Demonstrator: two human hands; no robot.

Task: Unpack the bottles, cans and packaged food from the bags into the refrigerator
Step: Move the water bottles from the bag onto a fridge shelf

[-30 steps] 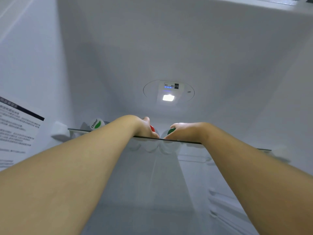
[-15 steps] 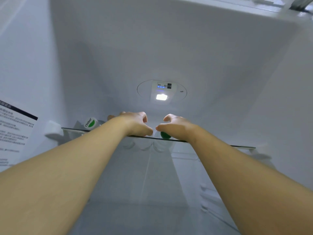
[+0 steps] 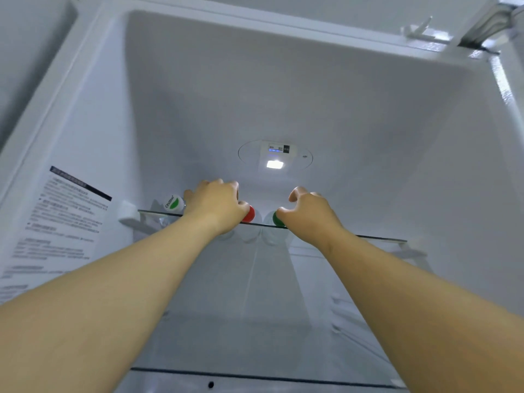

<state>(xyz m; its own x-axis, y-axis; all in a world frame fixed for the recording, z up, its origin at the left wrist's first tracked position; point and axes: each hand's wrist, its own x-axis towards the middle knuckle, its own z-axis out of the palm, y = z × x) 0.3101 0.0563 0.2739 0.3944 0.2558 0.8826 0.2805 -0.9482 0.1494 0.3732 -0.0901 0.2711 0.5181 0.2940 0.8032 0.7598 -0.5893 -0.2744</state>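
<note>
Hands apart, both reach over the glass shelf's [image 3: 377,237] front edge inside the refrigerator [image 3: 283,95]; left hand [image 3: 218,205] curls beside the red-capped bottle [image 3: 249,214], its grip impossible to tell; right hand [image 3: 309,214], loosely curled, holds nothing and touches the green-capped bottle [image 3: 276,218]. Both bottles sit mid-shelf; a third bottle [image 3: 173,203] sits near the left end.

Glass shelf [image 3: 377,237] in refrigerator [image 3: 198,109]: left bottle [image 3: 173,203], middle bottle [image 3: 249,214], right bottle [image 3: 276,218] in row; lamp [image 3: 274,164] behind, above.

shelf [image 3: 377,237]: clr glass, smooth | fridge liner [image 3: 312,95]: wht plastic, satin | red cap [image 3: 250,214]: glossy plastic | label [image 3: 56,222]: matt paper
</note>
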